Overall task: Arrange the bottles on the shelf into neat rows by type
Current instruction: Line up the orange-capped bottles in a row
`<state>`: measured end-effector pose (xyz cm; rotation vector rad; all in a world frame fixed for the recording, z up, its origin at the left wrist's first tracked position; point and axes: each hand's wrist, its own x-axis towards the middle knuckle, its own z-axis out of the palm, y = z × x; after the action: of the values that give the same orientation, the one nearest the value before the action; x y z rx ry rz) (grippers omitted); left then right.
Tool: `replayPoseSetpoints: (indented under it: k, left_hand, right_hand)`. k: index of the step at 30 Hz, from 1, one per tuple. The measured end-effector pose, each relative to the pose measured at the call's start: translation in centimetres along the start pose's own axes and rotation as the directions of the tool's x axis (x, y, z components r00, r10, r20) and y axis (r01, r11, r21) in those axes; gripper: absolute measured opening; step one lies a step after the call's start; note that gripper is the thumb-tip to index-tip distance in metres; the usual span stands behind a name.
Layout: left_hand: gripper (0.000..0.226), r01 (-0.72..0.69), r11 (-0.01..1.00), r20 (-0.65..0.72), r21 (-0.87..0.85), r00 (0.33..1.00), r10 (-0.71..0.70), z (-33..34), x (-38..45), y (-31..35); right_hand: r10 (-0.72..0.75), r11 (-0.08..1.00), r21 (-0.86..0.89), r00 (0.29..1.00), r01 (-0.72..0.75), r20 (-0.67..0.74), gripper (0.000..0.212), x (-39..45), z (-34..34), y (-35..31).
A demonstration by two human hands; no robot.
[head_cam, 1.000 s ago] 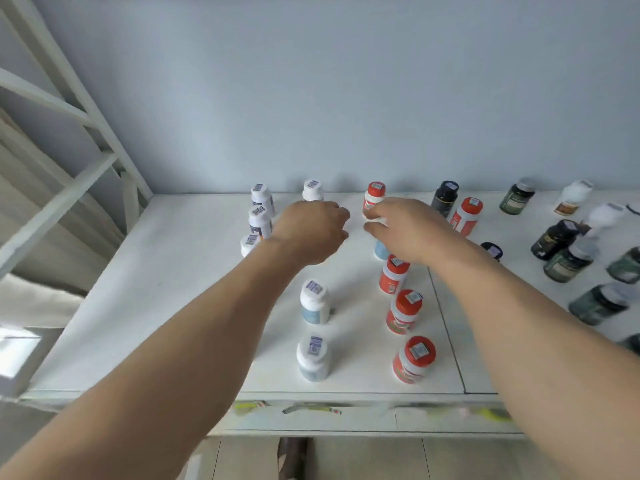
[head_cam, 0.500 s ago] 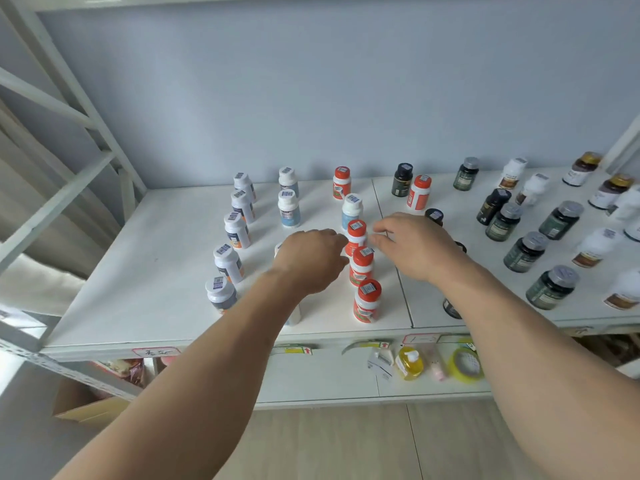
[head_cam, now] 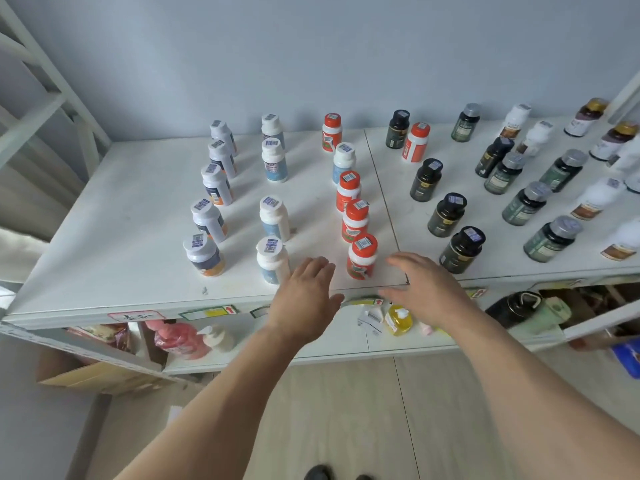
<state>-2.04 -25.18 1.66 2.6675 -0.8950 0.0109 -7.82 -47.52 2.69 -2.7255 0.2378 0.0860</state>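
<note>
A: Where do the person's hands stand?

B: Both are at the front edge of the shelf. The left hand and right hand each show a wide, empty grip, fingers spread, flanking the nearest red-capped bottle without touching it.

A: Why flank it?

B: Likely to nudge it square with the red-capped ones behind it. That file runs back from the front edge, but a white bottle with a blue label sits inside it, and a stray red-capped bottle stands over among the black bottles.

A: And the rest?

B: The far-left column of white bottles with dark and orange labels looks tidy. The blue-label column has a gap halfway, probably where the misplaced one belongs. To the right, the green bottles with grey caps and the white ones are in looser lines, so much sorting seems left.
</note>
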Motion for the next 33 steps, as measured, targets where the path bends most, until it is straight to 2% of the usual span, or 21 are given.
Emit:
replayPoseSetpoints:
  k: [3, 6, 13, 21, 25, 28, 30, 33]
  left_hand:
    - [0.058, -0.037, 0.999, -0.002, 0.039, 0.999, 0.037, 2.4, -0.1, -0.4]
    - [0.060, -0.065, 0.996, -0.014, 0.054, 0.998, 0.066, 4.1, -0.2, -0.4]
    - [0.038, -0.102, 0.994, -0.215, 0.024, 0.971, 0.105, 5.8, -0.1, -1.2]
    - [0.034, -0.078, 0.997, -0.255, -0.012, 0.964, 0.073, 6.1, 0.0, -0.9]
    - [0.043, -0.012, 0.998, -0.178, -0.054, 0.984, 0.003, 5.7, 0.1, -0.3]
    - [0.053, 0.116, 0.978, -0.057, -0.171, 0.990, -0.127, 4.8, 0.3, 0.4]
    - [0.058, 0.214, 0.939, 0.008, -0.268, 0.976, -0.220, 4.1, 0.7, 0.9]
    - [0.064, 0.348, 0.852, 0.102, -0.392, 0.936, -0.336, 2.9, 1.3, 1.6]
  right_hand:
    - [-0.021, 0.998, -0.058, 1.000, 0.021, -0.005, 0.071, 0.3, 2.6, 1.4]
    - [-0.063, 0.993, -0.106, 0.992, 0.052, -0.112, 0.068, 0.5, 4.4, 2.5]
    - [-0.136, 0.989, -0.092, 0.948, 0.114, -0.288, 0.052, 0.6, 6.3, 3.6]
    - [-0.108, 0.993, -0.081, 0.955, 0.088, -0.277, 0.049, 0.3, 6.4, 3.4]
    - [-0.062, 0.998, -0.018, 0.980, 0.060, -0.188, 0.054, 0.2, 5.2, 2.7]
    - [0.030, 0.985, 0.171, 0.986, -0.001, -0.166, 0.060, -0.1, 3.5, 1.5]
    - [0.074, 0.957, 0.288, 0.982, -0.021, -0.175, 0.063, -0.1, 2.3, 0.3]
    - [0.034, 0.915, 0.404, 0.990, 0.024, -0.134, 0.064, 1.0, 0.6, -1.8]
